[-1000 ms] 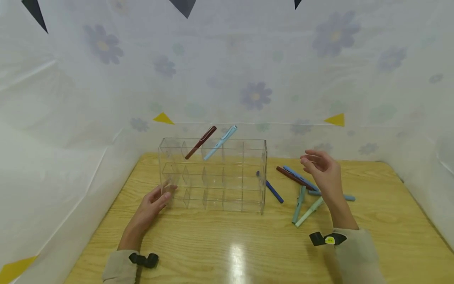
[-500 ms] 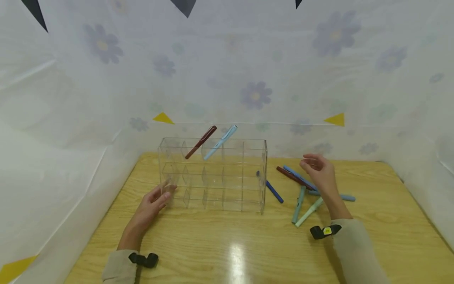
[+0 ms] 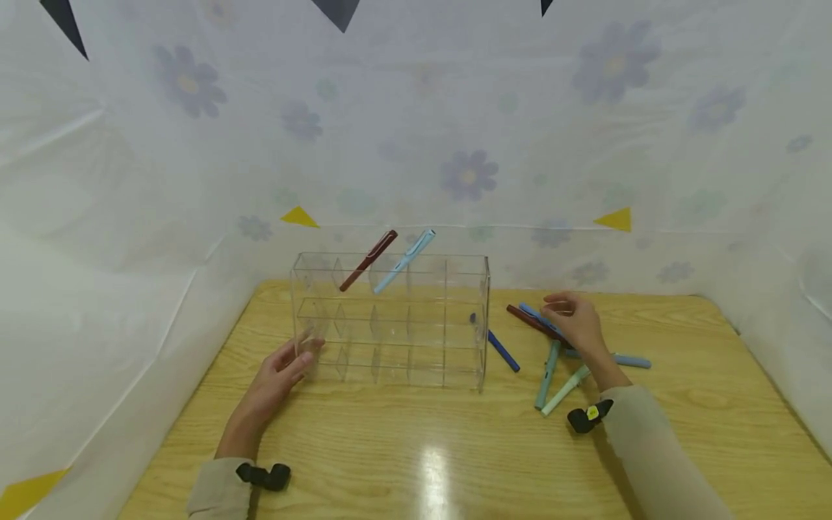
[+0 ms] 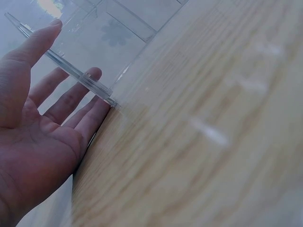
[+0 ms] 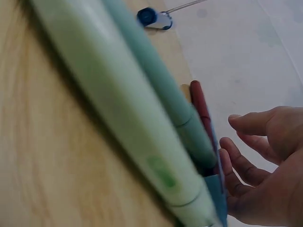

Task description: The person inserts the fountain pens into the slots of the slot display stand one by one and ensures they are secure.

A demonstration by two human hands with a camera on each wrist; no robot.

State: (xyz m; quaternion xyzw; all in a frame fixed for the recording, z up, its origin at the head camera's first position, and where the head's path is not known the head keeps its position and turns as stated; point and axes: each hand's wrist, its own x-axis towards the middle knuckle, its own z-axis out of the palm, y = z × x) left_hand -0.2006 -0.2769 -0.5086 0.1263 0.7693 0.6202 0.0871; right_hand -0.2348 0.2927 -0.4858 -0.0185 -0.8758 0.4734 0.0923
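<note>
My left hand (image 3: pixel 279 375) is at the lower left corner of a clear acrylic rack (image 3: pixel 487 310). In the left wrist view its thumb and spread fingers straddle the rack's side edge (image 4: pixel 75 71), the fingers touching it. My right hand (image 3: pixel 575 325) is over a pile of pens, thumb and fingers apart, close to a periwinkle-blue pen (image 3: pixel 531 313) beside a dark red pen (image 3: pixel 526 318). Below lie a grey-green pen (image 3: pixel 548 375) and a mint-green pen (image 3: pixel 565 391); a grey-blue pen (image 3: pixel 633 360) is partly hidden by the wrist.
Another dark red pen (image 3: pixel 367 261) and a light blue pen (image 3: pixel 404 261) lean in the rack's top row. A dark blue pen (image 3: pixel 503 352) lies by the rack's right side, partly behind it. The wooden table (image 3: pixel 364 448) meets a flowered white sheet (image 3: pixel 403 130) at the back.
My right hand has come down and to the left, onto the pens' upper end. My left hand, the rack and the pens stay where they were.
</note>
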